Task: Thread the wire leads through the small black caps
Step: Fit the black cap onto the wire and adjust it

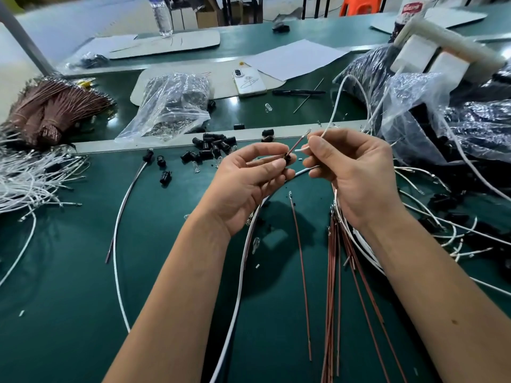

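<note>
left hand [249,175] — thumb and forefinger pinch small black cap [288,158] above the green mat [69,272] | brown lead [297,146] through the cap, long axis slanting up-right, tip away from the person | right hand [351,167] — fingertips pinch white lead [302,149], its end pointing left toward the cap, apparently not yet inside | loose caps [213,147] beyond

A small-parts assembly workshop, seen from a worker's seat.

A long green-matted tabletop [69,272] carried bulk stock: a tied bundle of brown wire leads [52,111], a loose heap of white wire leads [30,178], a scatter of small black plastic caps [213,147] and a clear zip bag of tiny glass bulbs [171,106]. Dark plastic sacks of parts [475,117] were piled at the right. Beyond lay a second green bench [276,37], cardboard boxes [207,15] and an orange plastic stool [359,4].
</note>
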### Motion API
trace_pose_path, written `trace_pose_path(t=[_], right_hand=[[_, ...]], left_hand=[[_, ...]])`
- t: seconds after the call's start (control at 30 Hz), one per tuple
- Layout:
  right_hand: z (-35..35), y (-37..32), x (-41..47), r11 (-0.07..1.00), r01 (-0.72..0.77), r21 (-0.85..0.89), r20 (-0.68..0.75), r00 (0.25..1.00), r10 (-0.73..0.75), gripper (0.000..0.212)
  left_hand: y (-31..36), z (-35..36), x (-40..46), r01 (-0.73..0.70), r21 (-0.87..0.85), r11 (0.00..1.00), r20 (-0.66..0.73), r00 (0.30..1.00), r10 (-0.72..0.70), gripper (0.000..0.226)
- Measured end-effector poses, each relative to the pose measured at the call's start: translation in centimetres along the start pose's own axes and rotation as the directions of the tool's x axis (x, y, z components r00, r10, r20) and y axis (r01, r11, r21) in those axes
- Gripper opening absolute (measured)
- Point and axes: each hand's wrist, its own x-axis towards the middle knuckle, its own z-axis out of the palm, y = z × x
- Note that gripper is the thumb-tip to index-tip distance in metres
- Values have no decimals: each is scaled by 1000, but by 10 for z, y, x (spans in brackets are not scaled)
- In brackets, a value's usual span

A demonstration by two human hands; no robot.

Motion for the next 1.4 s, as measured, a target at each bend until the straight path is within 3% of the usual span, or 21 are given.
trace_pose_path(t=[0.33,0.53,0.97,1.4], right_hand=[[1,-2,-1,998,-56,-35,7,998,56,18],[0,-1,-1,996,-28,-85,5,1000,29,9],[1,-5,-1,970,-223,92,100,972,214,10],[1,-6,0,971,-215,102,121,972,202,15]], left_hand=[[-1,0,0,-12,82,997,-16,1000,13,16],[1,1,-1,-4,92,996,-21,1000,6,17],[3,3,-2,19,56,998,-38,999,-16,18],[4,1,-1,21,27,999,-39,999,-20,21]])
